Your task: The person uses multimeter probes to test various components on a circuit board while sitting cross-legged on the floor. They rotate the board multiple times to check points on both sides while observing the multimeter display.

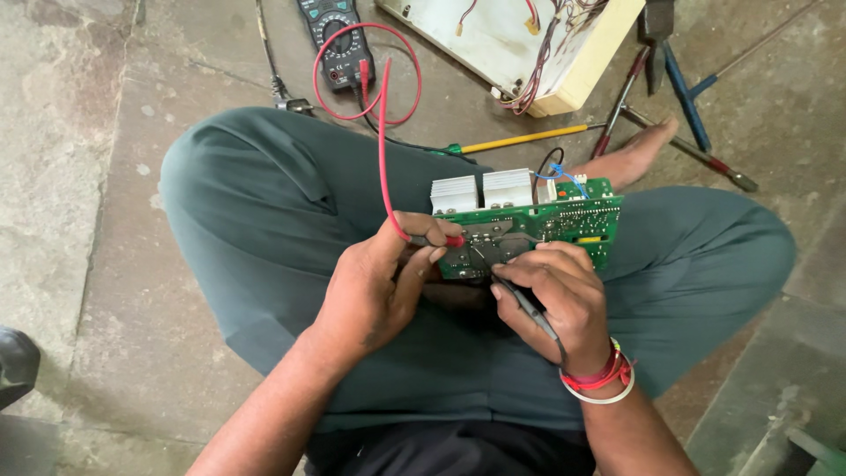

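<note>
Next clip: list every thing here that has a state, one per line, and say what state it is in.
Circuit board: propped on the lap, solder side up.
Red probe: held by the left hand, tip on the board.
Black probe: held by the right hand, tip on the board.
Multimeter: on the floor, leads plugged in.
Cream casing: open, wires exposed.
Yellow screwdriver: lying on the floor.

Soft, even daylight fills the view, bright enough to show detail everywhere, with no hard shadows. A faint shadow sits under the hands on the lap. The white heat sinks at 12 o'clock look nearly washed out. Focus is sharp at centre; the wide lens bends the concrete floor toward 9 o'clock.
</note>
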